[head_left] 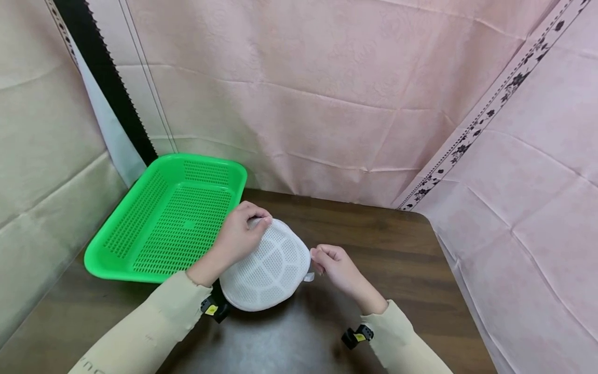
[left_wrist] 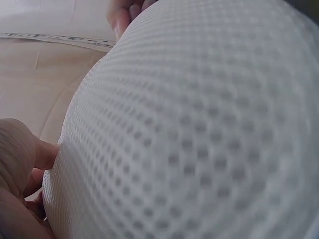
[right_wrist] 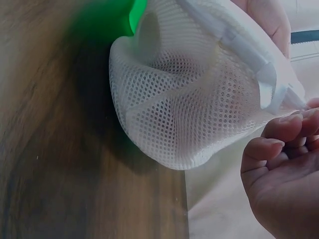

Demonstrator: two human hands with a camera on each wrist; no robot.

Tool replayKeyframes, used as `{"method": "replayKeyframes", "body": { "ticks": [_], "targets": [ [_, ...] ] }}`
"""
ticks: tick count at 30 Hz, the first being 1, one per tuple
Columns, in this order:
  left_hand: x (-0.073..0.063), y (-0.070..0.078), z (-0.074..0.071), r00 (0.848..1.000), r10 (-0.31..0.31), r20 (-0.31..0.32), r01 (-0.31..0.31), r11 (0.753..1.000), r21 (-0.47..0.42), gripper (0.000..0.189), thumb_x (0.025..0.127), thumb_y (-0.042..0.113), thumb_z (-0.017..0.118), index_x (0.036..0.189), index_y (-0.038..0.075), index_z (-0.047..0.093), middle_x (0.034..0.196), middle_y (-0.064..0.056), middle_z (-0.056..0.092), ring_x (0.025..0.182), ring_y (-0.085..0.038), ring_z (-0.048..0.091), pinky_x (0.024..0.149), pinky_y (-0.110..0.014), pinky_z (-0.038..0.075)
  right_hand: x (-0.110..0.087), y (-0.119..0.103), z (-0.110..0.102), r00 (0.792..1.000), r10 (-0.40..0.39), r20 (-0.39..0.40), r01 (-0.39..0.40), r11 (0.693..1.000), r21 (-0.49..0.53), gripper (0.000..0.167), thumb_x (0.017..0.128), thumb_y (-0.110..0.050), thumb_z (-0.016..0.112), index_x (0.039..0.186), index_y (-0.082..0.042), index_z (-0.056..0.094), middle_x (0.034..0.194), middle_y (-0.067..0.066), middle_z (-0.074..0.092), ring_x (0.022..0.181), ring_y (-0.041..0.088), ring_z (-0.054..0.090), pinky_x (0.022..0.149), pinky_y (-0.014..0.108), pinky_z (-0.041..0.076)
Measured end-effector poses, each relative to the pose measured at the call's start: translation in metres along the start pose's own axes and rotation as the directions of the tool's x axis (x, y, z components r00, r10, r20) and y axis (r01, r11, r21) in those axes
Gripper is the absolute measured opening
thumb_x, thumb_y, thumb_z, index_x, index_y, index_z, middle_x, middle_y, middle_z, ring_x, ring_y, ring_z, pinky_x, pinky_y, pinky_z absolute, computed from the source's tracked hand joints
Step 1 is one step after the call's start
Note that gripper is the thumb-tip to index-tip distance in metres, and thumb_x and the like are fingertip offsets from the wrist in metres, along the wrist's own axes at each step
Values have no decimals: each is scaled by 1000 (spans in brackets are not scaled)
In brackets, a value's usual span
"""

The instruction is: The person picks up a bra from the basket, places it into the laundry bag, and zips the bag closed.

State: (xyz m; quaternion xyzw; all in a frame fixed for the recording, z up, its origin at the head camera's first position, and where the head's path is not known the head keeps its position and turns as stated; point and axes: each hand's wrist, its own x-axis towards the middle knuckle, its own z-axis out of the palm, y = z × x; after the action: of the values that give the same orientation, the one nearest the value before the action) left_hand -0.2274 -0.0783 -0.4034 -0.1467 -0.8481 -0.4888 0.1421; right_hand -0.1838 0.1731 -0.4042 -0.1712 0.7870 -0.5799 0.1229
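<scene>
A rounded white mesh laundry bag [head_left: 267,270] is held up over the table's middle. My left hand [head_left: 240,234] grips its upper left edge, thumb on the near face and the other fingers partly hidden behind it. At the right edge, my right hand [head_left: 340,269] pinches the bag's border with curled fingertips. A white zipper [right_wrist: 244,52] runs along that border toward the right fingertips, and a small white label [right_wrist: 267,88] hangs beside it. In the left wrist view the mesh fills most of the picture. The bag bulges with a fold in its side.
A green perforated plastic basket [head_left: 95,259] stands at the left, close beside my left forearm. The dark wooden table [head_left: 383,249] ends at a rounded right corner. Pink cloth [head_left: 327,93] hangs behind, with more cloth at both sides.
</scene>
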Motion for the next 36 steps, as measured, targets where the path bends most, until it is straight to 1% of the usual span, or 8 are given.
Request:
{"method": "replayKeyframes", "body": {
  "ticks": [3, 5, 10, 15, 17, 20, 31, 36],
  "targets": [
    [0, -1, -2, 1000, 2, -7, -2, 1000, 11, 5, 90, 16, 68, 88, 14, 72, 93, 1, 59, 84, -15, 56, 76, -34, 46, 0, 1, -2, 1000, -1, 3, 1, 1000, -16, 39, 102, -10, 45, 69, 11, 47, 65, 27, 44, 65, 36, 45, 63, 31, 40],
    [0, -2, -3, 1000, 3, -1, -3, 1000, 19, 5, 90, 16, 68, 88, 14, 72, 93, 0, 59, 84, -16, 56, 76, -34, 46, -1, 3, -4, 1000, 1, 7, 0, 1000, -28, 39, 102, -9, 45, 70, 12, 46, 65, 27, 44, 65, 34, 45, 63, 30, 40],
    [-1, -5, 0, 1000, -11, 19, 11, 999, 34, 5, 91, 16, 67, 88, 14, 71, 94, 0, 59, 85, -16, 55, 77, -34, 46, -1, 19, -9, 1000, 0, 24, 1, 1000, -26, 39, 102, -8, 44, 69, 11, 46, 68, 32, 44, 65, 32, 47, 65, 37, 42],
    [-1, -9, 0, 1000, -16, 15, 16, 999, 37, 6, 92, 13, 66, 87, 12, 70, 95, -1, 58, 85, -17, 55, 78, -35, 46, 4, 39, -10, 1000, -8, 24, 9, 1000, -5, 39, 103, -11, 44, 68, 4, 49, 64, 20, 46, 65, 23, 48, 64, 34, 42],
    [0, -10, -1, 1000, -15, 10, 14, 999, 38, 6, 92, 12, 65, 88, 10, 69, 96, -3, 58, 87, -18, 55, 79, -36, 46, 5, 42, -10, 1000, -13, 26, 13, 1000, -1, 38, 103, -12, 45, 68, 2, 50, 63, 14, 47, 66, 20, 48, 64, 34, 42],
    [1, -12, -2, 1000, -23, 2, 23, 999, 39, 6, 93, 11, 63, 89, 8, 67, 97, -4, 58, 89, -20, 55, 80, -37, 46, 7, 43, -10, 999, -22, 26, 21, 1000, 10, 37, 103, -14, 46, 69, 0, 51, 63, 11, 48, 64, 20, 47, 62, 35, 42],
    [4, -15, 1, 996, -85, -19, 86, 996, 32, 9, 94, 12, 62, 94, 5, 68, 95, -8, 57, 88, -23, 54, 79, -37, 44, 6, 48, -10, 1000, -17, 16, 16, 996, 84, 40, 102, -17, 47, 68, 4, 47, 63, 10, 46, 62, 19, 45, 60, 31, 39],
    [4, -14, 2, 989, -151, -10, 151, 989, -4, 13, 96, 15, 60, 97, 4, 67, 99, -9, 57, 94, -25, 54, 84, -38, 44, 5, 49, -8, 999, -31, 30, 27, 992, 125, 40, 103, -16, 44, 69, 5, 46, 63, 11, 44, 62, 20, 45, 61, 28, 39]
  ]
}}
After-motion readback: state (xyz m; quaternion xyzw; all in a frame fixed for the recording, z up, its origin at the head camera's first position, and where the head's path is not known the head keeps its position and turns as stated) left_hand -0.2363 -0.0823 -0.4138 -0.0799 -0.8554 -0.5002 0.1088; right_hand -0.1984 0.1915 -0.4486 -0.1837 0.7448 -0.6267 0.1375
